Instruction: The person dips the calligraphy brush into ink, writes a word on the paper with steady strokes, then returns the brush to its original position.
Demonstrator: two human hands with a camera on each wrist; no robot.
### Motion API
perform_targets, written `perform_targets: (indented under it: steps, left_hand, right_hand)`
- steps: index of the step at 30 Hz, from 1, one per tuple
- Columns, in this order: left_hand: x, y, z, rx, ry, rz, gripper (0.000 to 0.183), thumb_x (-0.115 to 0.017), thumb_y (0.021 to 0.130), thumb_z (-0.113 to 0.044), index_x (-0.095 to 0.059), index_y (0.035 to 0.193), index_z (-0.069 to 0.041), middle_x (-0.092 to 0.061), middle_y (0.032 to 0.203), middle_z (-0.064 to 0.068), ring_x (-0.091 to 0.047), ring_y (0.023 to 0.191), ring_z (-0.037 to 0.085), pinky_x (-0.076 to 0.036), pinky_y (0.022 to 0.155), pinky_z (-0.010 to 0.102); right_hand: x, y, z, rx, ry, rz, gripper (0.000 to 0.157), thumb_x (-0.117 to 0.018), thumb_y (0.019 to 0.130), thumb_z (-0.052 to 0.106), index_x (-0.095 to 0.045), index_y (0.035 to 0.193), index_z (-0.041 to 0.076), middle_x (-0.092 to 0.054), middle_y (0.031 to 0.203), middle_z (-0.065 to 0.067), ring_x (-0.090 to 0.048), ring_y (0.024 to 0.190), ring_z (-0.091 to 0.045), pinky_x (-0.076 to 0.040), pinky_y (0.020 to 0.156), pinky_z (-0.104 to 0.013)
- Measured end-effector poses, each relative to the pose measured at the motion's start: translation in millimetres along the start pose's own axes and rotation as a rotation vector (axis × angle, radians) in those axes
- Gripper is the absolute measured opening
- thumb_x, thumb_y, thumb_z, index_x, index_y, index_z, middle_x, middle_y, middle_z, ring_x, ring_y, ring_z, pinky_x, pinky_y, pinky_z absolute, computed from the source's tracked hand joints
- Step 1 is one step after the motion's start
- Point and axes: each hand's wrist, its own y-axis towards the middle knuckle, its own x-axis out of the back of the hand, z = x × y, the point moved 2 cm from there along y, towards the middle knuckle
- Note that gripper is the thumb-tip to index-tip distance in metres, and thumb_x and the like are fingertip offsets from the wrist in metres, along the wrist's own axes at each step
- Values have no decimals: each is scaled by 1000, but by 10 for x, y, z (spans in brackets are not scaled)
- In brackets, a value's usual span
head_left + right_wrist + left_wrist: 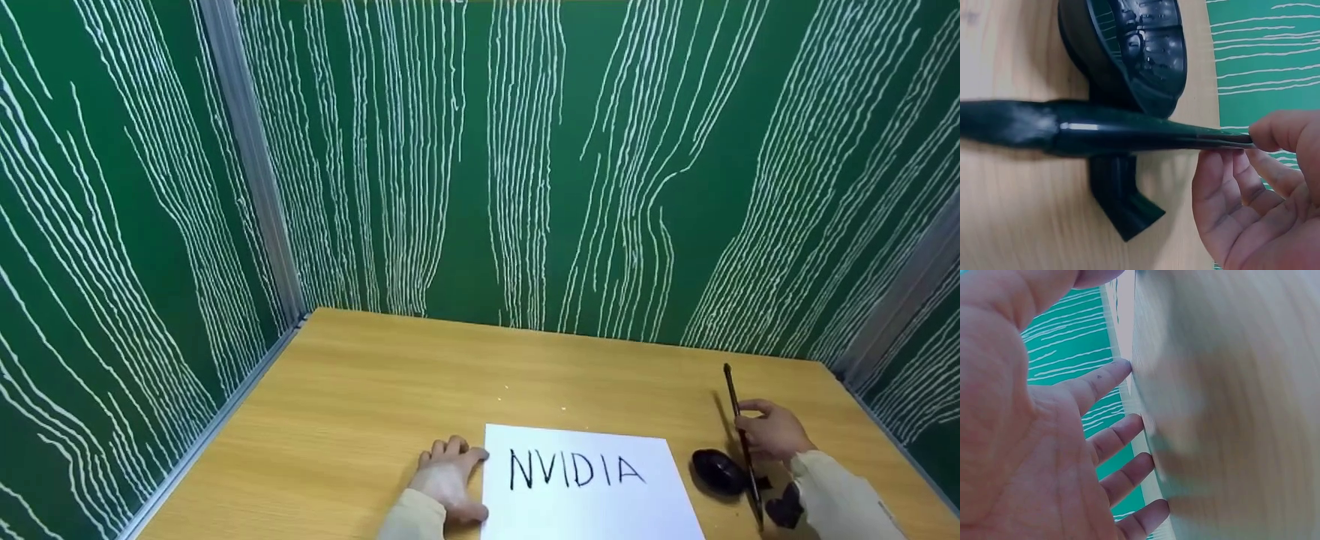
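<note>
My left hand [448, 480] rests at the left edge of a white sheet of paper [592, 517], its fingers spread. In the left wrist view its fingertips [1120, 371] touch the wooden tabletop. The sheet bears the hand-drawn black letters "NVIDIA" [574, 471]. To the right of the paper, my right hand [776, 431] pinches a slim dark brush [733, 397] between thumb and fingers. The brush's thick end points down toward the near side of the table. Beside it sits a glossy black oval dish [716, 474], whose hollow [1154, 39] shows wet in the right wrist view.
A small dark object [784, 506] lies by the right sleeve [844, 495]. In the right wrist view, a black angular piece [1120, 202] shows under the brush. Green walls [465, 225] with white wavy lines stand behind the wooden table [360, 390] and at both sides.
</note>
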Motion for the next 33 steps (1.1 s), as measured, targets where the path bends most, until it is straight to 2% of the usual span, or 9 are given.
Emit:
perform_targets:
  steps: [5, 9, 16, 21, 28, 33]
  left_hand:
    - [4, 9, 3, 8, 6, 3, 86, -84, 65, -38, -59, 146, -20, -54, 139, 11, -48, 125, 34, -40, 105, 55]
    - [26, 0, -8, 6, 20, -22, 86, -85, 64, -38, -60, 144, -20, -55, 137, 10, -49, 124, 33, -41, 103, 53]
    - [20, -5, -4, 6, 25, -21, 85, -84, 64, -39, -60, 144, -20, -55, 138, 10, -49, 125, 34, -41, 103, 53]
    - [17, -7, 11, 10, 25, -4, 86, -83, 65, -39, -59, 145, -20, -54, 140, 11, -48, 126, 34, -41, 105, 55]
    - [27, 12, 25, 10, 3, -6, 86, -83, 64, -37, -60, 144, -20, -54, 139, 9, -48, 125, 33, -39, 107, 55]
    - [5, 22, 26, 14, -4, 4, 85, -84, 65, -38, -60, 145, -21, -54, 139, 9, -48, 125, 32, -39, 107, 54]
  right_hand:
    - [1, 47, -27, -28, -21, 28, 57, -54, 103, 13, -36, 148, -18, -62, 91, -6, -58, 73, -17, -52, 66, -35]
    - [1, 86, -34, -55, -21, 43, 57, -55, 103, 13, -36, 148, -18, -60, 88, -3, -56, 72, -16, -50, 65, -34]
    - [-13, 135, -62, -55, -51, 51, 57, -56, 103, 13, -35, 146, -19, -63, 88, -5, -58, 76, -18, -51, 67, -35]
    - [-49, 177, -110, -102, -78, 58, 53, -59, 100, 11, -39, 139, -19, -62, 91, -9, -58, 79, -19, -51, 69, -34]
    - [-65, 216, -138, -203, 81, 118, 50, -63, 95, 9, -40, 134, -12, -59, 91, -7, -57, 79, -21, -51, 71, -39]
    - [-42, 235, -142, -241, 87, 119, 36, -67, 96, 8, -50, 123, -8, -62, 95, -10, -59, 83, -22, -54, 72, -39]
